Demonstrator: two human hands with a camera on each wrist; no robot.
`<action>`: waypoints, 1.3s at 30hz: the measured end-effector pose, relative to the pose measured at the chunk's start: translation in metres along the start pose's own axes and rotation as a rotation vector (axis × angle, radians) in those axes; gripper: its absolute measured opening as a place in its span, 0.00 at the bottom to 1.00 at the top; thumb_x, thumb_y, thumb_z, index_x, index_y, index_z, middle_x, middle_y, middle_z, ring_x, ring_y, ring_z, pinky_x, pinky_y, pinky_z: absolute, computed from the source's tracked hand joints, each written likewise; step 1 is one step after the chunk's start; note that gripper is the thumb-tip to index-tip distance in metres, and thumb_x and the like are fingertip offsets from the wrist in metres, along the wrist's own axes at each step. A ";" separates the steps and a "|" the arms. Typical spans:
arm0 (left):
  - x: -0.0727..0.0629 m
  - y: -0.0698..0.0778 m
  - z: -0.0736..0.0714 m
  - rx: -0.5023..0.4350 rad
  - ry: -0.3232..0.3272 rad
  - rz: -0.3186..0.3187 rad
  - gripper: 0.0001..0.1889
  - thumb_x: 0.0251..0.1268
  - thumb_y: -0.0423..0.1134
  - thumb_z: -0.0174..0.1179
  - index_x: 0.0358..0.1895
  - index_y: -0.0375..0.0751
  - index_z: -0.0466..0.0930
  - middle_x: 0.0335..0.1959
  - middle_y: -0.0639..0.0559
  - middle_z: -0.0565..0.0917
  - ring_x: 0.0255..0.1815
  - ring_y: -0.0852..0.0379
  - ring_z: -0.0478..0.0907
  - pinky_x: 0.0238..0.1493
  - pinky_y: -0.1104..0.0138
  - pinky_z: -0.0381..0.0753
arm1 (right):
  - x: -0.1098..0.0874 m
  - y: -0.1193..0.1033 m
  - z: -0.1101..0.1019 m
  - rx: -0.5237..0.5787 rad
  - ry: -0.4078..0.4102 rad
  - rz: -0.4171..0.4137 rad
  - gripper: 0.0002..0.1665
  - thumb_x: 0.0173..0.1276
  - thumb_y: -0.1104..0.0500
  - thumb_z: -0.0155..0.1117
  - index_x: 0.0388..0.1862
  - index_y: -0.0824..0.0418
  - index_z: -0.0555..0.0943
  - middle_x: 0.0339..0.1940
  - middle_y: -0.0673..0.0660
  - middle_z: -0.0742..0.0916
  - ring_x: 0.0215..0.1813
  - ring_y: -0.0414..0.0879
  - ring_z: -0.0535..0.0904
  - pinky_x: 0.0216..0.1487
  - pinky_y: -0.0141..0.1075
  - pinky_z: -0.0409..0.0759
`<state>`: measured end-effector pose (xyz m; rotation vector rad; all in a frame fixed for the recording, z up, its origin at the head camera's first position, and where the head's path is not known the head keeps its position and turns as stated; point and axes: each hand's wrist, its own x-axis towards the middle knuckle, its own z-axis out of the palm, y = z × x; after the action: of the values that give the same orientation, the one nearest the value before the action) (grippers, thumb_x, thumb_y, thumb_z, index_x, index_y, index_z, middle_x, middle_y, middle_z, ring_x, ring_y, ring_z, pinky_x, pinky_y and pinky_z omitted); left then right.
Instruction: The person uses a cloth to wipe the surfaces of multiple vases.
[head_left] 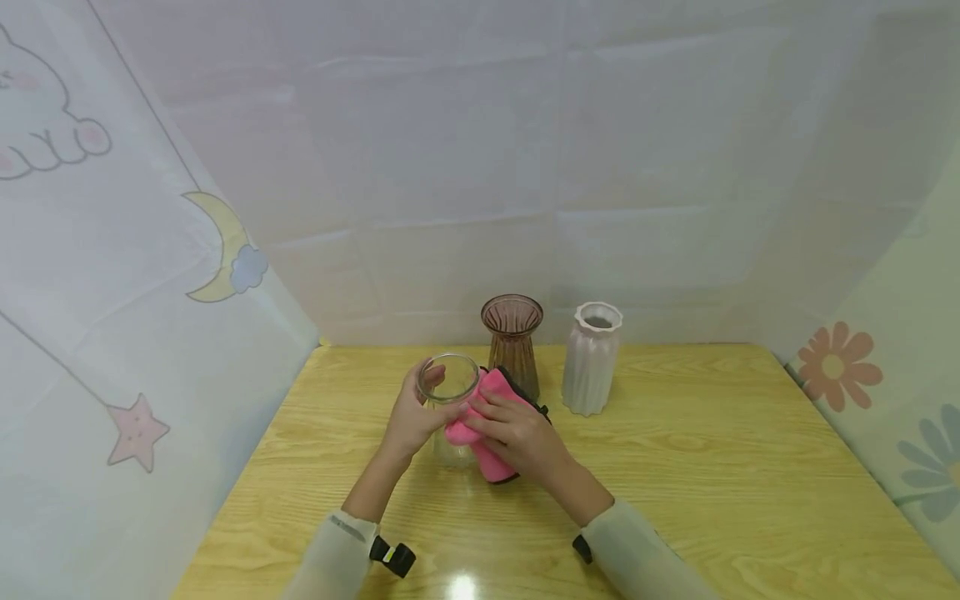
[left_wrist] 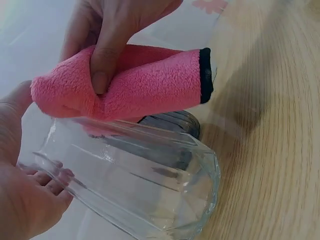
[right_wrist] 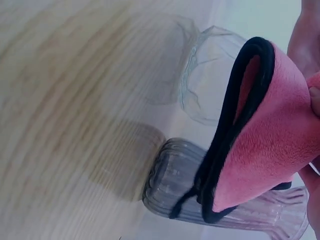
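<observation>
A clear glass vase (head_left: 452, 454) stands upright on the table, its round rim facing up. My left hand (head_left: 408, 421) grips it around the neck, thumb on the near side and fingers on the far side. In my right hand (head_left: 527, 440) is a folded pink cloth (left_wrist: 155, 85) with black edging, pinched between thumb and fingers. The cloth lies against the vase's right side, just below the rim, and the left thumb's tip meets it there. Faceted glass shows through the vase's lower body (left_wrist: 165, 200) in the left wrist view.
Behind the cloth stands a ribbed, purple-brown glass vase (head_left: 512, 346) with a flared mouth. To its right is a white fluted vase (head_left: 590, 371). The wood-grain table (head_left: 697, 467) meets pale printed sheets (head_left: 450, 167) at the back and sides.
</observation>
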<state>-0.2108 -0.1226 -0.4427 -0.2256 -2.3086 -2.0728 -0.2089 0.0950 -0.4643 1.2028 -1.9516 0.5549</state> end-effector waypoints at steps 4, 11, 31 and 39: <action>0.001 0.002 0.005 0.024 0.035 0.008 0.54 0.51 0.43 0.79 0.79 0.41 0.52 0.72 0.45 0.70 0.76 0.45 0.63 0.75 0.43 0.59 | 0.000 -0.005 0.001 0.016 -0.010 0.034 0.24 0.55 0.58 0.79 0.53 0.57 0.89 0.54 0.57 0.89 0.57 0.52 0.85 0.57 0.43 0.82; 0.002 0.003 0.006 0.049 0.060 0.018 0.52 0.51 0.41 0.79 0.77 0.40 0.54 0.71 0.43 0.72 0.75 0.44 0.65 0.74 0.43 0.61 | -0.001 -0.014 0.001 -0.005 -0.076 0.095 0.26 0.54 0.59 0.81 0.54 0.57 0.88 0.55 0.59 0.88 0.55 0.50 0.86 0.52 0.41 0.85; 0.014 -0.002 -0.012 0.085 -0.085 0.031 0.49 0.54 0.41 0.78 0.77 0.44 0.57 0.69 0.46 0.76 0.73 0.46 0.68 0.76 0.44 0.59 | -0.016 -0.028 0.002 -0.009 -0.273 0.160 0.20 0.59 0.57 0.78 0.52 0.52 0.89 0.52 0.59 0.89 0.53 0.52 0.87 0.52 0.43 0.85; 0.023 -0.004 -0.026 0.039 -0.227 0.020 0.48 0.58 0.38 0.76 0.78 0.42 0.55 0.72 0.42 0.72 0.76 0.46 0.65 0.77 0.44 0.54 | -0.017 -0.030 0.000 0.051 -0.336 0.197 0.18 0.62 0.57 0.76 0.53 0.52 0.89 0.53 0.56 0.89 0.55 0.47 0.87 0.54 0.41 0.84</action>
<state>-0.2359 -0.1471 -0.4414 -0.5050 -2.4546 -2.0891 -0.1780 0.0907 -0.4785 1.2030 -2.3710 0.5315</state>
